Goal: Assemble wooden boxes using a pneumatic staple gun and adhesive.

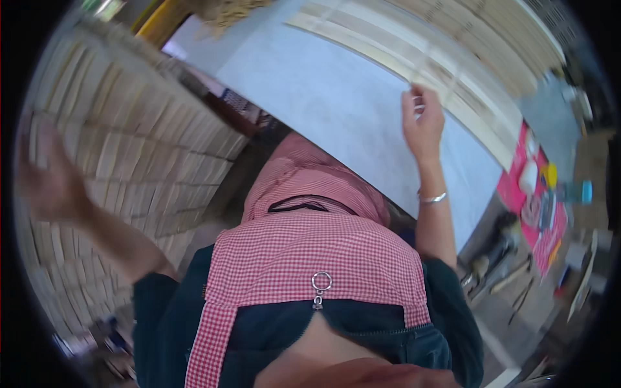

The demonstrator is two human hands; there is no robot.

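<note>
My left hand [48, 171] is reaching out at the far left, smeared by motion, its thumb and fingers apart and nothing visible in them. Beside it rises a tall stack of pale, flat, wood-like pieces [142, 149] laid in rows. Over the white tabletop [310, 97], my right hand [424, 126] has its fingers curled in at the near edge of a row of long pale strips [381, 48]. Whatever those fingers pinch is too blurred to name. A silvery bracelet [432, 197] circles the right wrist.
More pale boards [479, 32] lie beyond the strips. Small light-brown pieces [236, 13] are heaped at the far edge. To the right are a pink cloth or bag [511, 187], a bottle with a blue cap [576, 191] and several tools [495, 252].
</note>
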